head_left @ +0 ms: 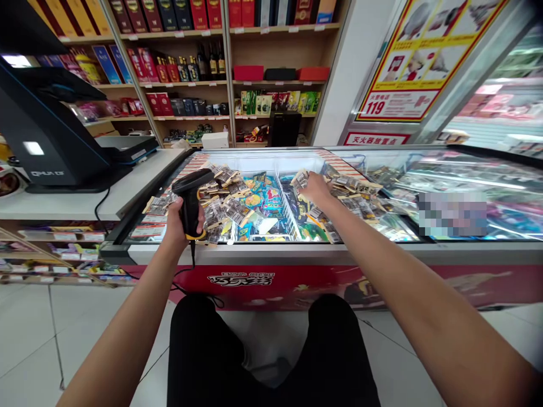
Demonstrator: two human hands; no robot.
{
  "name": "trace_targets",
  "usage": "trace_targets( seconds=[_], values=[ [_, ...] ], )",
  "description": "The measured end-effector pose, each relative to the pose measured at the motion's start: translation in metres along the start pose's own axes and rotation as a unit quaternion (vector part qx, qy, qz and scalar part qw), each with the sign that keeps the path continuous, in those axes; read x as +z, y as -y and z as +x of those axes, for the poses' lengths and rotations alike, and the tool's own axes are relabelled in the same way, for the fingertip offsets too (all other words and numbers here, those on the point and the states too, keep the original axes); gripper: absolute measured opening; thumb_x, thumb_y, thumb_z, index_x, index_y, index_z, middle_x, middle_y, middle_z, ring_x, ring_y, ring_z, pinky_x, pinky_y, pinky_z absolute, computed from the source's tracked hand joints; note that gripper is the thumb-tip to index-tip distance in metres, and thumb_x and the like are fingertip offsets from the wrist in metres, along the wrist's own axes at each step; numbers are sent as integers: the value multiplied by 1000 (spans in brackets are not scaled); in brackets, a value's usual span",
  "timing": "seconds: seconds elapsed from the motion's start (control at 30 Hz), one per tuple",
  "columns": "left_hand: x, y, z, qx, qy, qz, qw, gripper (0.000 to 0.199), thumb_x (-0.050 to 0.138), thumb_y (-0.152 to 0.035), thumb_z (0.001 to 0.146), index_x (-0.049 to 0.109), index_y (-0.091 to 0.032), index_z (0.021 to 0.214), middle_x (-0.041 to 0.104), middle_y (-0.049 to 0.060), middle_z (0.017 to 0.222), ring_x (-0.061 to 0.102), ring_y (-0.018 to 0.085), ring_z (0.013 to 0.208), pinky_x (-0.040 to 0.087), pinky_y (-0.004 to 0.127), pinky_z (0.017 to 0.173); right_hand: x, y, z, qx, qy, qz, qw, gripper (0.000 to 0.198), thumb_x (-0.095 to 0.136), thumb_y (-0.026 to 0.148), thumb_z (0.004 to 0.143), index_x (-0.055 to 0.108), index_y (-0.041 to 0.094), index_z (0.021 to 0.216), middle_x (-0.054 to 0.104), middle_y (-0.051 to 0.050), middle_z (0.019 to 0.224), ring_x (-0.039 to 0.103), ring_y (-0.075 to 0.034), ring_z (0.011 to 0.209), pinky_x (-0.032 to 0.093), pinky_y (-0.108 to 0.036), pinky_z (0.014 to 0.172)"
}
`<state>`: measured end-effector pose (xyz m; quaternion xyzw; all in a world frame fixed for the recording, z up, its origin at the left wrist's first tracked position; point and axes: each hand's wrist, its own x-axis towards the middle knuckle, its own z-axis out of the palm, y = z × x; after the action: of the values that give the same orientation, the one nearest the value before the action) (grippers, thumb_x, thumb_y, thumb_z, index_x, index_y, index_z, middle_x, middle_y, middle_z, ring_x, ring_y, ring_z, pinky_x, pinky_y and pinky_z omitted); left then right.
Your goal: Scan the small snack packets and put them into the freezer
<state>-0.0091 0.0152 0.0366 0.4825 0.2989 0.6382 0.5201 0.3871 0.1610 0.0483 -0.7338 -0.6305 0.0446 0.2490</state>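
I am judging the wrapped ice cream (pixel 302 180) at frame centre light, stiff and slippery, best pinched by its edge. My right hand (pixel 314 189) is closing on it inside the freezer (pixel 271 253); my left hand (pixel 180 223) is gripping the scanner (pixel 190 198).

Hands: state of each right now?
Left hand: closed around the handle of a black barcode scanner.
Right hand: in the freezer, fingers on a small wrapped packet; firm grip cannot be told.
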Motion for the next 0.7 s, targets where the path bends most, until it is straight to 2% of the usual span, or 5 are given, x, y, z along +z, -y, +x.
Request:
trace_targets(
  seconds=[0.27,0.33,0.47,0.57,0.7],
  values=[
    [55,22,-5,-51,74,-35,995,65,69,-74,82,68,-16,110,61,-3,57,47,12,32,33,23,32,9,0,-14,-26,0,160,987,19,56,31,102,62,20,116,75,-11,105,75,-28,103,56,-40,96],
    [57,28,-11,-51,72,-34,996,64,69,-74,82,67,-16,109,61,-4,56,47,12,31,31,23,31,13,5,-24,-20,13,320,947,19,57,36,101,57,25,117,76,-6,109,77,-24,102,57,-39,96],
    [54,36,-20,-32,67,-16,997,67,66,-77,83,68,-15,110,62,-3,55,48,13,30,32,24,32,20,22,-47,-9,118,611,783,33,73,33,86,49,29,109,76,-1,116,78,-23,110,54,-43,105],
    [52,39,-22,-26,61,4,998,69,67,-78,82,68,-15,111,62,-2,56,48,13,31,33,26,32,21,34,-59,-18,178,641,746,36,75,27,81,48,28,105,74,0,116,79,-25,112,55,-44,105],
    [48,43,-22,-34,74,18,996,68,66,-78,85,67,-15,113,64,-1,58,49,14,32,33,25,33,26,47,-71,2,221,640,736,33,73,30,80,45,26,98,70,0,101,80,-27,100,62,-44,93]
  ],
)
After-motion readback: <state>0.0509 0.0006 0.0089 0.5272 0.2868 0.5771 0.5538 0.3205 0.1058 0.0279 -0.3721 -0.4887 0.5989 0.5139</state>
